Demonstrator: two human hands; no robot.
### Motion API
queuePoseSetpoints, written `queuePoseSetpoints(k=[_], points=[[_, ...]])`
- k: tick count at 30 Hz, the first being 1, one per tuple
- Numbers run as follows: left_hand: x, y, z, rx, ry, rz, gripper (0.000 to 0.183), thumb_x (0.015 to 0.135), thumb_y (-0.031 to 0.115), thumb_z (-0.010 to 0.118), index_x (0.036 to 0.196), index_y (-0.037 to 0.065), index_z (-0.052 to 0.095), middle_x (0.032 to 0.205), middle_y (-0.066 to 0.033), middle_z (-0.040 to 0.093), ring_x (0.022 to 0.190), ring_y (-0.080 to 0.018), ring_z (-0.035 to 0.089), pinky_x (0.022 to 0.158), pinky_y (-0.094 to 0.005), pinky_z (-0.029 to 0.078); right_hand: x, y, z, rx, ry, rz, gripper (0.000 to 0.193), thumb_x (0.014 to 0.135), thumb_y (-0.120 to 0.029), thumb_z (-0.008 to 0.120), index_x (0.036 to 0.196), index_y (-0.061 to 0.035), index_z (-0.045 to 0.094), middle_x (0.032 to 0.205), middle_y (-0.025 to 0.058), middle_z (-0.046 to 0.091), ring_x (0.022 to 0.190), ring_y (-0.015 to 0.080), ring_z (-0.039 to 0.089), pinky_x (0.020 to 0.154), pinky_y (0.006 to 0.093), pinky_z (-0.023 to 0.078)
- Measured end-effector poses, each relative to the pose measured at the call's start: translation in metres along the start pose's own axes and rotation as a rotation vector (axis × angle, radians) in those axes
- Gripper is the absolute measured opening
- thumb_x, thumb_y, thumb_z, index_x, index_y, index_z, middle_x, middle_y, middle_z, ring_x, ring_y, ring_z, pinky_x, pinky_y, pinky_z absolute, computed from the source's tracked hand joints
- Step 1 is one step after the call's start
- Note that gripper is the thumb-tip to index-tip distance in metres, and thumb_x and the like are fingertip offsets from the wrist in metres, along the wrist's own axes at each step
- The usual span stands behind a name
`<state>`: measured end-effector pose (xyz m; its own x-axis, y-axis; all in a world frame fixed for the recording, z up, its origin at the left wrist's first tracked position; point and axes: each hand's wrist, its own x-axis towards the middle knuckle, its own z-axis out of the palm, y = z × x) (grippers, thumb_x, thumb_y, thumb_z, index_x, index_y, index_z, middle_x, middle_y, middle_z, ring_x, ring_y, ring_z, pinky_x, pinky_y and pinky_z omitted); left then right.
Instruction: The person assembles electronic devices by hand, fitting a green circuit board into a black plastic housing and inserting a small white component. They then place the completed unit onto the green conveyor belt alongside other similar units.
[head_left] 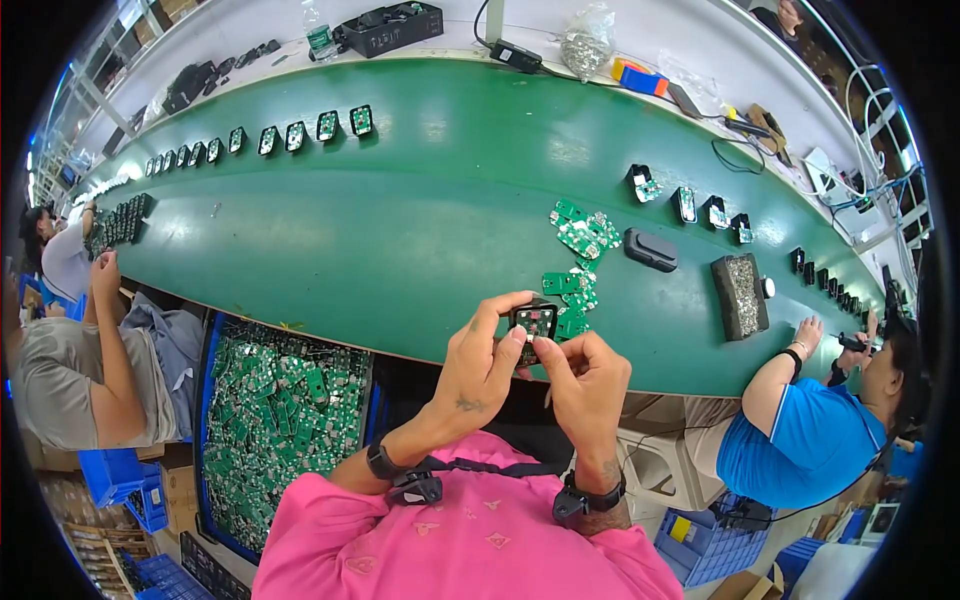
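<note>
Near the table's front edge, my left hand (472,362) is closed around a small black plastic case (541,313) with electronic parts showing inside. My right hand (588,385) has its thumb and fingers pressed on the case's near right side, so both hands hold it. Just beyond, a loose pile of green circuit boards (582,238) lies on the table, trailing toward my fingers. To the right of the pile rests a closed dark oblong case (650,249). The case's underside is hidden by my fingers.
A row of cases with boards (295,136) runs along the far left; more open cases (684,204) stand right. A block-shaped dark container (740,297) sits near a co-worker in blue (815,430). Another person (90,370) works left. A bin of boards (285,430) stands below the edge.
</note>
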<state>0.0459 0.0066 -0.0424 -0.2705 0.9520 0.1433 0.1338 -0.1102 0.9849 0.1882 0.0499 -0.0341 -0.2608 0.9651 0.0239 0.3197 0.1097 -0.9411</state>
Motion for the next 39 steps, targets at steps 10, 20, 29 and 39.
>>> queuePoseSetpoints(k=[10,20,29,39], points=[[0.006,-0.004,0.005,-0.078,0.061,-0.071,0.031,0.101,0.011,0.047,0.129,-0.001,0.05,0.102,-0.0129,0.065,0.064,-0.0117,0.063,0.05,-0.0248,0.052,0.011,-0.008,0.007,-0.053,-0.097,-0.073,0.033,0.101,-0.016,0.052,0.127,0.0051,0.057,0.079,0.0124,0.065,0.069,0.0103,0.061,0.059,0.0271,0.048],[0.011,0.001,0.001,-0.044,0.062,-0.04,0.028,0.1,0.009,0.049,0.127,-0.001,0.052,0.097,-0.012,0.069,0.062,-0.0102,0.064,0.048,-0.0234,0.051,0.024,-0.003,0.019,0.015,-0.112,-0.175,0.036,0.101,-0.014,0.048,0.133,0.0001,0.056,0.075,0.007,0.06,0.065,0.0085,0.055,0.06,0.027,0.046],[0.053,-0.032,-0.012,-0.047,0.01,-0.097,0.026,0.099,0.007,0.048,0.124,0.0,0.051,0.092,-0.0139,0.07,0.054,-0.0124,0.064,0.043,-0.0268,0.052,0.06,0.025,0.046,-0.015,-0.051,-0.139,0.035,0.101,-0.019,0.05,0.132,-0.004,0.056,0.077,0.0175,0.066,0.063,0.0298,0.066,0.058,0.0393,0.049],[0.1,-0.036,-0.014,-0.136,-0.074,-0.158,0.026,0.099,0.008,0.045,0.123,-0.002,0.049,0.086,-0.0173,0.067,0.049,-0.02,0.064,0.043,-0.0315,0.052,0.103,0.032,0.048,0.082,-0.009,-0.159,0.036,0.103,-0.02,0.048,0.133,-0.0022,0.056,0.09,0.0042,0.067,0.07,0.0074,0.059,0.057,0.0247,0.049]])
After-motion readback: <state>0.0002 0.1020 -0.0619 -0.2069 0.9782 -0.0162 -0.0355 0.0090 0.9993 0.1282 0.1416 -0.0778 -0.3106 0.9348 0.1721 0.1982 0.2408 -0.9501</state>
